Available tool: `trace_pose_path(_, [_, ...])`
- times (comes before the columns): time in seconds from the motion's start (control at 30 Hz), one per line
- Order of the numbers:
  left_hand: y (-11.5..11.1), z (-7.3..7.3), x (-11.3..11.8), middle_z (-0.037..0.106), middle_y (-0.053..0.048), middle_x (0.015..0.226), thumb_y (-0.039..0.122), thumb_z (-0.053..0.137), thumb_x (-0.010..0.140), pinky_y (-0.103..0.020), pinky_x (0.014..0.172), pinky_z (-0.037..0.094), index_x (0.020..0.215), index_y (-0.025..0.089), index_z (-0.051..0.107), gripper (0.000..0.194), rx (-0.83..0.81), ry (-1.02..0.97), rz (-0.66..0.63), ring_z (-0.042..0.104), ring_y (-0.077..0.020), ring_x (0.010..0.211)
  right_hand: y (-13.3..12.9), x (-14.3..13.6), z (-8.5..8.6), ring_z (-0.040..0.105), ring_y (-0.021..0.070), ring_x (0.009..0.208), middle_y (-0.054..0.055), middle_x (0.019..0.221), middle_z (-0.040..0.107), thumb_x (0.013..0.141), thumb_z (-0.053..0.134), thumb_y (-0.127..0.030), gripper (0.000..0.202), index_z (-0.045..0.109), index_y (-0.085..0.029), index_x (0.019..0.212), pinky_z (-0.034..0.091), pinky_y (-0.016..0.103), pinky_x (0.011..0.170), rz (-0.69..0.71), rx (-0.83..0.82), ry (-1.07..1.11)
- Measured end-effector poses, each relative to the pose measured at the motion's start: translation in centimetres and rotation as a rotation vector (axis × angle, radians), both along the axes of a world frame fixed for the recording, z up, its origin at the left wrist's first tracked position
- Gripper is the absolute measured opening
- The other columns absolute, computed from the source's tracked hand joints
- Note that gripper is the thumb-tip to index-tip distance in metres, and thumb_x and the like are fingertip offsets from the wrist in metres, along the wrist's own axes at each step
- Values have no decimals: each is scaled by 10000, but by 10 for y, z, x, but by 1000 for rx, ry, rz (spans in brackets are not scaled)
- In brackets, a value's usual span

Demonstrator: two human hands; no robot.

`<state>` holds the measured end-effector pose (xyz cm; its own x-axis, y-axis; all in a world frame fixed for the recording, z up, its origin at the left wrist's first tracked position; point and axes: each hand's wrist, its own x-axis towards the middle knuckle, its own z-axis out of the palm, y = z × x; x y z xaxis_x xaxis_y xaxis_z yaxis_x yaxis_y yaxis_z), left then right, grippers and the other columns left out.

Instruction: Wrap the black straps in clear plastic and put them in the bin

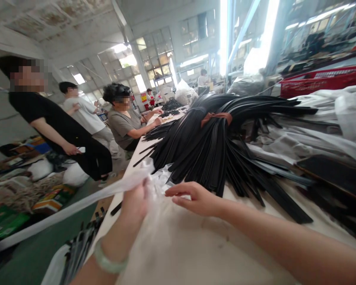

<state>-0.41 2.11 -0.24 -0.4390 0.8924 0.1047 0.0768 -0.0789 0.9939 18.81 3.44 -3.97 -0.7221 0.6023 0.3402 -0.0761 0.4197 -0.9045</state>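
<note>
1. The surface (201,245) is pale and runs away from the wearer towards the far end of the room, with small dark marks in its bare near part.
2. A large heap of black strips (195,154) covers its middle, a brown tie (216,117) around one bundle, loose ends fanning towards the wearer.
3. White sheeting (314,118) lies to the right of the strips, and a red crate (323,79) stands behind it.
4. Beyond are paned windows (157,51) and bright tube lights (224,39).
5. A person in grey (118,118) works at the left edge of the surface; a person in white (86,114) and a person in black (65,122) stand farther left, over a green floor (86,206).
6. The plastic (136,178), white and thin, is in the left hand (135,204), which is closed on it; one long tail stretches down to the lower left.
7. The right hand (195,198) is just beside the plastic and near the strips, thumb and fingers parted.
8. The hands are apart from each other; blur makes it hard to say whether the right fingertips touch the plastic.
9. A pale bangle (108,259) circles the left wrist.
</note>
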Motion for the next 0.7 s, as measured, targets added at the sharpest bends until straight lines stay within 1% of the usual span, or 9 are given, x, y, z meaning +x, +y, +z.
trace_pose_path(0.1, [18, -24, 24, 620, -20, 749, 376, 549, 878, -238, 491, 469, 869, 123, 548, 253, -16, -107, 17, 545, -97, 525, 0, -2, 1, 641, 216, 980, 105, 1105, 662, 844, 600, -495, 437, 624, -163, 1128, 515, 335, 814, 153, -474, 135])
trace_pose_path(0.17, [21, -32, 34, 660, -50, 794, 411, 579, 838, -225, 455, 445, 839, 145, 509, 274, 13, -147, 24, 547, -97, 500, 3, -3, -2, 658, 201, 942, 97, 1119, 651, 754, 718, -472, 485, 602, -178, 1121, 528, 311, 770, 235, -682, 150])
trace_pose_path(0.23, [19, -32, 35, 688, -80, 949, 420, 611, 807, -202, 459, 433, 847, 169, 490, 281, 71, -151, 39, 572, -94, 542, 8, -3, -6, 680, 157, 756, 83, 938, 693, 681, 784, -451, 462, 618, -139, 979, 530, 246, 642, 200, -777, 118])
trace_pose_path(0.33, [16, -19, 22, 679, -89, 1100, 354, 641, 796, -170, 511, 438, 823, 181, 485, 235, 264, -105, 76, 589, -74, 614, 16, -3, -11, 574, 77, 457, 20, 615, 654, 698, 744, -512, 430, 609, -111, 777, 418, 159, 418, 53, -751, 52])
trace_pose_path(0.4, [18, -6, 6, 697, -93, 1056, 270, 648, 787, -185, 578, 479, 801, 182, 474, 195, 365, -160, 101, 618, -91, 672, 19, -2, -11, 500, 49, 381, -4, 559, 633, 732, 686, -559, 450, 617, -115, 757, 350, 147, 356, 14, -703, 27])
trace_pose_path(0.47, [26, 6, -18, 712, -88, 956, 164, 636, 760, -210, 613, 512, 784, 180, 471, 167, 352, -246, 169, 639, -113, 706, 21, 2, -8, 465, 37, 357, -9, 543, 631, 741, 659, -581, 463, 631, -120, 743, 318, 145, 334, 38, -668, -53])
trace_pose_path(0.57, [37, 22, -69, 694, -58, 948, 36, 557, 753, -209, 659, 531, 805, 174, 484, 165, 297, -220, 399, 649, -116, 788, 22, 7, -2, 461, 43, 359, 5, 533, 633, 710, 687, -566, 451, 667, -116, 718, 301, 151, 325, 22, -604, -216])
trace_pose_path(0.63, [36, 28, -108, 658, -16, 1059, 5, 490, 787, -265, 774, 537, 898, 190, 446, 220, 300, -161, 586, 640, -132, 930, 25, 11, 1, 448, 47, 359, 6, 514, 616, 659, 739, -533, 420, 669, -118, 656, 300, 161, 323, -154, -529, -255])
trace_pose_path(0.7, [27, 33, -142, 567, -23, 1242, -4, 523, 775, -391, 934, 486, 1010, 200, 388, 339, 275, -97, 759, 567, -198, 1122, 30, 13, 2, 442, 51, 373, -3, 497, 590, 613, 780, -495, 389, 646, -130, 599, 318, 172, 335, -379, -450, -205])
